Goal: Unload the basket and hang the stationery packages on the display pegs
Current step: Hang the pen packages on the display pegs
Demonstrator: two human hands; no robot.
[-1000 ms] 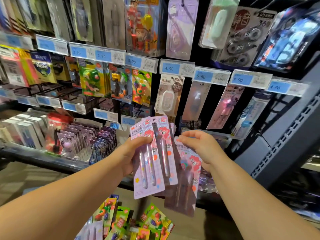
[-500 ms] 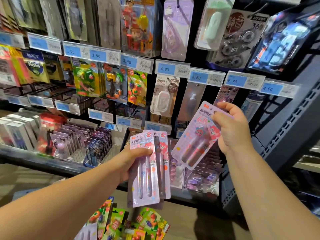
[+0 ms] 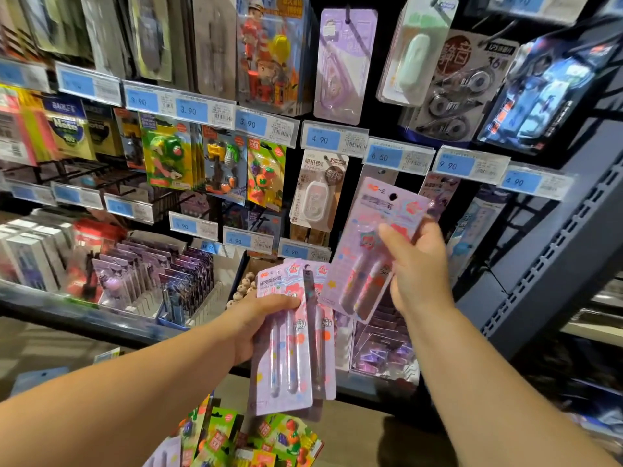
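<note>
The right hand (image 3: 416, 264) pinches one pen package (image 3: 367, 244) up near the pegs; the left hand (image 3: 259, 318) clasps the spare packages (image 3: 290, 348). Light, stiff, probably slick card: hold below its hanging hole.

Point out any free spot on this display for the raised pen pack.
Free: the dark gap under the 6.50 tag, between the white tape pack and the purple pack; the right hand holds the pen pack there. Elsewhere, pegs look full.
</note>
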